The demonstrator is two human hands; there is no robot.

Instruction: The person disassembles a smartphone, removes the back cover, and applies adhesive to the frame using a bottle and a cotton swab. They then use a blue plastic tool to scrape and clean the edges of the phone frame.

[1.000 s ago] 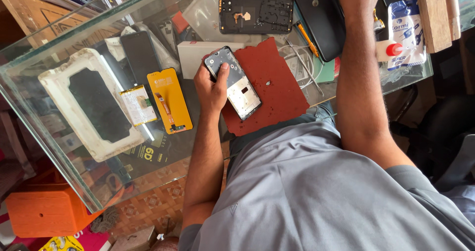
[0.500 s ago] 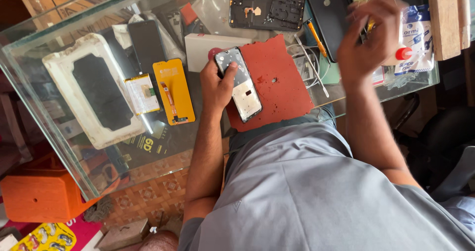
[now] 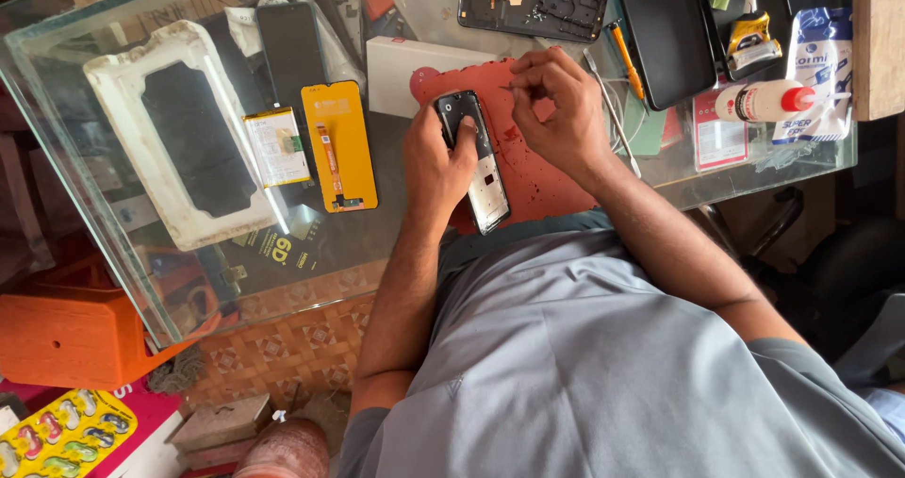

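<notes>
Left hand [image 3: 436,162] clamps the opened phone [image 3: 473,162] from its left side, thumb across the upper half, the lower end poking out below the palm over the red mat [image 3: 547,172] at the glass table's [image 3: 85,186] near edge. Right hand [image 3: 556,106] sits just right of the phone's top, fingertips pinched on a thin tool [image 3: 510,87]
</notes>
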